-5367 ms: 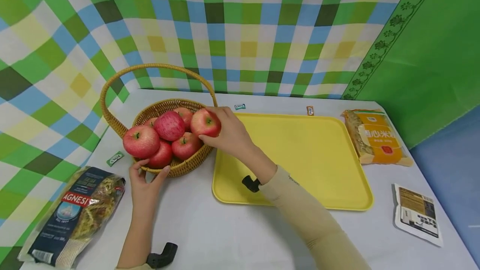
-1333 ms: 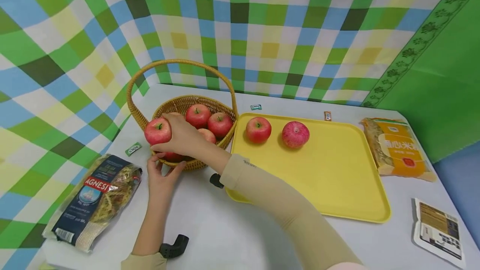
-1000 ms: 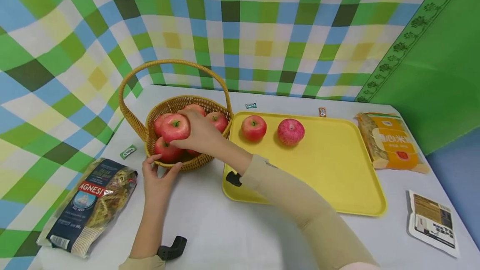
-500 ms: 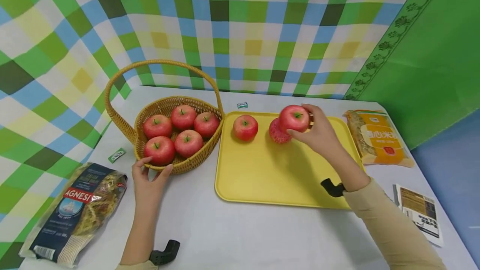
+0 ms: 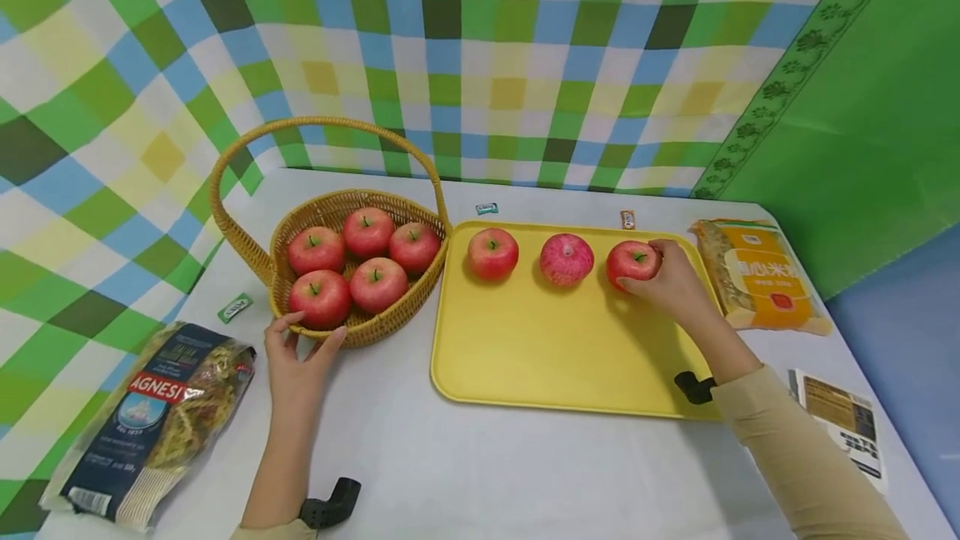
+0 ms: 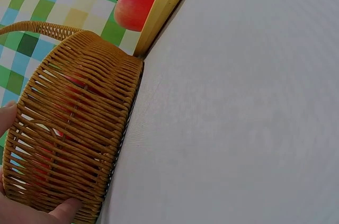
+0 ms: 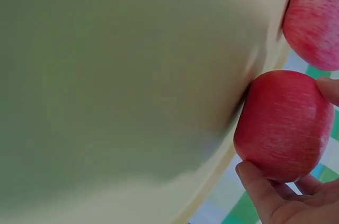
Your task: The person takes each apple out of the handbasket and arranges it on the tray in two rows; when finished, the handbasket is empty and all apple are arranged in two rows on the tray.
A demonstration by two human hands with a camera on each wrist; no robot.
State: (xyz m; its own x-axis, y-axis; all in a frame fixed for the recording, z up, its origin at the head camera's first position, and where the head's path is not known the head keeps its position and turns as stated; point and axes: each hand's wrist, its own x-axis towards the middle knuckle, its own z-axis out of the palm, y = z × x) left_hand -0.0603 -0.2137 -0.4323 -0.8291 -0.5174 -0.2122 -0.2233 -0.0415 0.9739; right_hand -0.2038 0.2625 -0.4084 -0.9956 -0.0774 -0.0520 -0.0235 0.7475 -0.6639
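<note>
My right hand [image 5: 673,283] holds a red apple [image 5: 630,263] low at the right of the yellow tray's [image 5: 517,397] back row. In the right wrist view, thumb and fingers sit on either side of this apple [image 7: 283,126], which appears to touch the tray. Two more apples stand to its left: a speckled pink one [image 5: 567,260] and a red one [image 5: 492,254]. My left hand [image 5: 298,365] grips the front rim of the wicker basket [image 5: 390,325], where several apples [image 5: 378,286] lie. In the left wrist view, a fingertip presses the basket's woven wall [image 6: 79,134].
A bag of pasta [image 5: 153,423] lies front left, with a green wrapped candy [image 5: 235,307] behind it. Two small candies, one teal [image 5: 487,208] and one orange [image 5: 627,219], lie behind the tray. An orange-labelled bag [image 5: 761,273] and a white pouch [image 5: 843,423] lie at right.
My right hand took an apple out of the basket, carried it right over the tray and lowered it beside the speckled one. Two other apples had moved onto the tray before. My left hand stays on the rim.
</note>
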